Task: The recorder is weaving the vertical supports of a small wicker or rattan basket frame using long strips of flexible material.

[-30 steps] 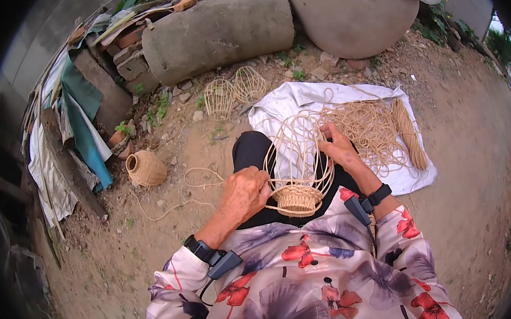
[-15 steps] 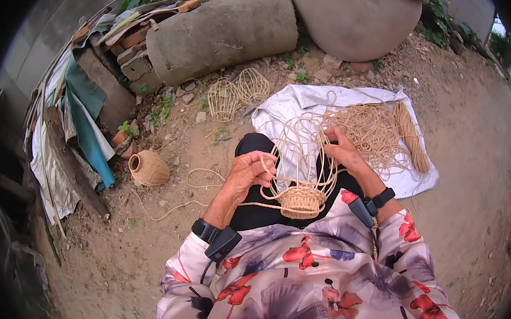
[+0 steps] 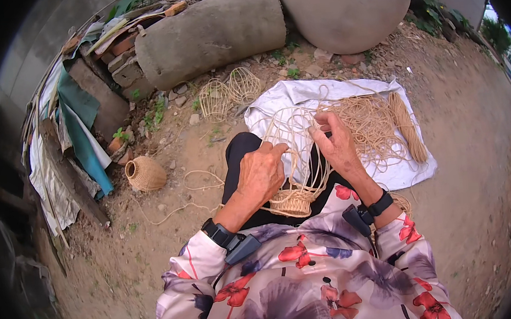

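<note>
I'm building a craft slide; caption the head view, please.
Left hand and right hand at a partly woven basket, cord on a white sheet beyond.

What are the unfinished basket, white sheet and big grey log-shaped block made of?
The unfinished basket looks like dull tan cord, maybe plant fibre or paper: strands show, woven tightly at the bottom. The white sheet is probably plastic, perhaps woven: it looks smooth, with crisp creases. The grey block seems rough concrete or stone, dull and stained.

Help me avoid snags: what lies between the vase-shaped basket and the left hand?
In the head view, a tan cord loop on dirt, then a black-trousered knee before the left hand.
</note>
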`<action>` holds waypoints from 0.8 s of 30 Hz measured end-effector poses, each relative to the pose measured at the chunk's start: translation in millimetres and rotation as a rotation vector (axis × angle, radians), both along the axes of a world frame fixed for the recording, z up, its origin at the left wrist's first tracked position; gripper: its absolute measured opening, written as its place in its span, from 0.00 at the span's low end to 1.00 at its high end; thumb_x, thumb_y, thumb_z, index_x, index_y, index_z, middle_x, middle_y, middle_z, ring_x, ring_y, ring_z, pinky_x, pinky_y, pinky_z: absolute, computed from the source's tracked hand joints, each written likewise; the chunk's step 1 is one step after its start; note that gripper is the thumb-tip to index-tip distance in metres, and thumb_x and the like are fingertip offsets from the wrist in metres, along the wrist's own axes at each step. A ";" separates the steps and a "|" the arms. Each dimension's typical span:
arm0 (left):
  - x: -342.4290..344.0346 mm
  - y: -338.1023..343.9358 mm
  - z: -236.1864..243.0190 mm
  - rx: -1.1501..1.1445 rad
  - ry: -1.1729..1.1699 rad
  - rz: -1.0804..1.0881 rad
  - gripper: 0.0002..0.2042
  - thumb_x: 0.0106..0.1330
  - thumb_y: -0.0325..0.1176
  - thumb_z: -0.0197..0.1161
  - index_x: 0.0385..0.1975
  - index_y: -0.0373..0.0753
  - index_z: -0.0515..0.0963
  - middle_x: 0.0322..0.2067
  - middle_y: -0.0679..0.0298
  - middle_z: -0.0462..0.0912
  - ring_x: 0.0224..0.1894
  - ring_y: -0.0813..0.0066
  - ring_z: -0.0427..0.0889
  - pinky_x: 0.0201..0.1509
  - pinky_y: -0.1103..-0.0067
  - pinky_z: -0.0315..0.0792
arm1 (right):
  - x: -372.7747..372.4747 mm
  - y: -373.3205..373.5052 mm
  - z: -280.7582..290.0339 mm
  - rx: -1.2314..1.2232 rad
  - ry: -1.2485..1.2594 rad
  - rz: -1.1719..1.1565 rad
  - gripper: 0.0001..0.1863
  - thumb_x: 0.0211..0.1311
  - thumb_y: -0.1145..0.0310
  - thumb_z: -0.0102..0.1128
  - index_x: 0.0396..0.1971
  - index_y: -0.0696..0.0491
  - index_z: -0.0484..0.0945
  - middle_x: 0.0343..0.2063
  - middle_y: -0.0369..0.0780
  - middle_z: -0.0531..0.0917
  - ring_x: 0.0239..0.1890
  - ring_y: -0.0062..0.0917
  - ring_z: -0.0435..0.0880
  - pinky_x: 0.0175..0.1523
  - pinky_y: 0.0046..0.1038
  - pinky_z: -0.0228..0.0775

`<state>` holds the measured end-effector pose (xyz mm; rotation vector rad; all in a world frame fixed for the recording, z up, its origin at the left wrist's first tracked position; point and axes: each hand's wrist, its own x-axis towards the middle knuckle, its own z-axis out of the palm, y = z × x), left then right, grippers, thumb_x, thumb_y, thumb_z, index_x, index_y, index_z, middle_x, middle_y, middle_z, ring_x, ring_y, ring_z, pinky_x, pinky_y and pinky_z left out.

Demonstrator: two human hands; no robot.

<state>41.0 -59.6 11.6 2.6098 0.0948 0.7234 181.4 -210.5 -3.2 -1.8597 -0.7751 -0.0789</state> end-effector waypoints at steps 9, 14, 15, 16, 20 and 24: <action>-3.3 6.0 -3.3 -0.274 0.119 -0.064 0.13 0.59 0.27 0.60 0.44 0.38 0.80 0.25 0.57 0.80 0.21 0.68 0.76 0.25 0.76 0.71 | -14.1 33.8 0.4 -0.323 -0.080 0.019 0.27 0.46 0.61 0.60 0.49 0.52 0.72 0.49 0.46 0.71 0.53 0.42 0.71 0.55 0.41 0.65; -33.6 18.6 4.1 -1.197 0.181 -0.119 0.11 0.65 0.31 0.61 0.46 0.41 0.78 0.24 0.71 0.75 0.21 0.90 0.66 0.21 0.89 0.60 | -13.3 37.5 -4.4 -0.383 -0.073 -0.028 0.29 0.44 0.61 0.61 0.51 0.51 0.72 0.52 0.44 0.70 0.56 0.41 0.68 0.57 0.43 0.63; -39.3 17.8 7.2 -1.475 0.206 -0.206 0.12 0.64 0.30 0.61 0.47 0.40 0.76 0.22 0.72 0.72 0.20 0.90 0.64 0.20 0.89 0.59 | -11.5 38.5 -7.6 -0.384 -0.073 -0.027 0.29 0.44 0.61 0.61 0.51 0.51 0.72 0.52 0.44 0.70 0.56 0.41 0.68 0.57 0.43 0.63; -44.9 18.3 7.7 -1.752 0.229 -0.298 0.13 0.63 0.29 0.62 0.47 0.39 0.75 0.21 0.73 0.69 0.20 0.90 0.63 0.20 0.89 0.57 | -9.5 39.2 -11.1 -0.363 -0.081 -0.004 0.29 0.44 0.62 0.61 0.51 0.52 0.71 0.51 0.45 0.70 0.56 0.41 0.68 0.57 0.42 0.63; -77.5 69.7 -20.4 -1.257 0.190 -0.064 0.12 0.60 0.26 0.61 0.44 0.38 0.73 0.17 0.77 0.63 0.18 0.91 0.58 0.19 0.89 0.54 | 0.0 36.9 -1.3 -0.317 0.010 0.113 0.28 0.44 0.65 0.61 0.50 0.53 0.70 0.49 0.47 0.71 0.54 0.43 0.70 0.57 0.40 0.63; -95.1 62.7 -43.8 -1.269 0.276 0.077 0.10 0.59 0.25 0.61 0.40 0.38 0.74 0.18 0.78 0.66 0.19 0.90 0.61 0.21 0.88 0.56 | 5.5 39.3 2.7 -0.343 0.077 0.117 0.28 0.43 0.65 0.61 0.49 0.53 0.69 0.48 0.48 0.71 0.53 0.43 0.70 0.56 0.38 0.64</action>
